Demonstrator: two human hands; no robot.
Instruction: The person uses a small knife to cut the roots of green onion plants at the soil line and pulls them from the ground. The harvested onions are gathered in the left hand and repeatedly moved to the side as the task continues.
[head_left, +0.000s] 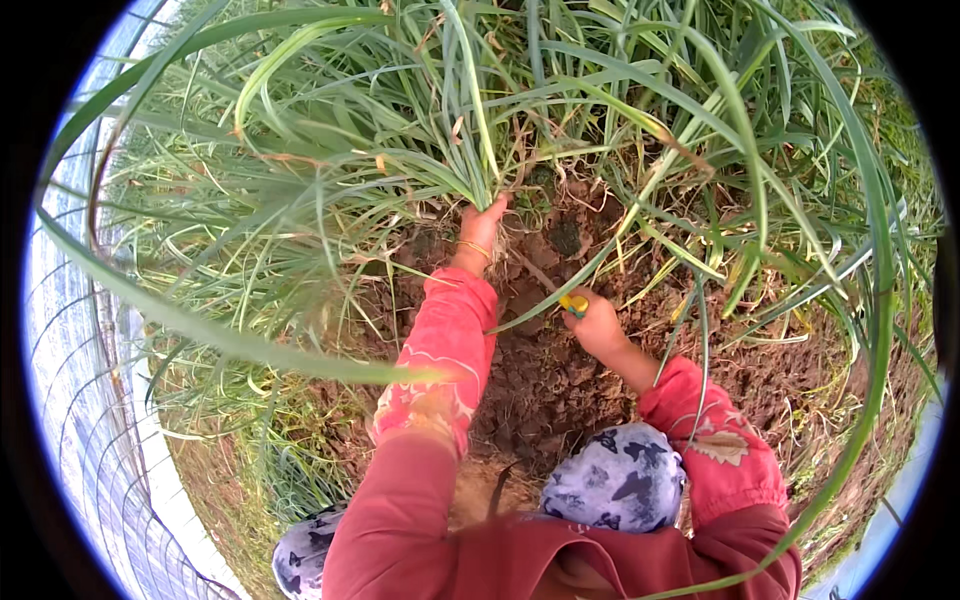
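Note:
My left hand is closed around the base of a clump of long, strap-like green leaves, close to the soil. The leaves fan upward and away from my fist. To the right and nearer to me, my right hand grips a thin-bladed hand tool by its yellow and teal handle. The tool's narrow blade slants up and left towards the foot of the clump. Its tip is hard to make out against the brown soil.
Dense rows of the same leafy plants stand ahead and to both sides. Several long leaves arch across the view, close to the camera. Ribbed plastic sheeting runs along the left. My knee in patterned cloth is near the soil.

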